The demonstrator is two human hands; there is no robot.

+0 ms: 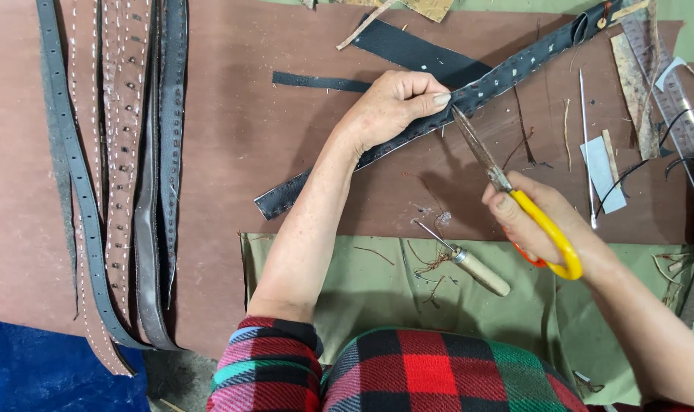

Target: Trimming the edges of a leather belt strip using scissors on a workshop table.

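Left hand [389,107] pins a dark perforated leather strap [507,72] against the brown bench [240,130] at upper centre of the frame, fingers closed over the strap's edge. Right hand [541,225], fingers closed through the yellow handles, holds scissors [499,179] whose blade tips meet the strap just beside the left thumb. Finished straps [118,175] lie at left; an awl [469,263] rests at lower centre on green paper [362,282]. Risk, as a judgement: the blades stand so near the pinning fingers that a slip could nick them or cut the strap's stitch holes
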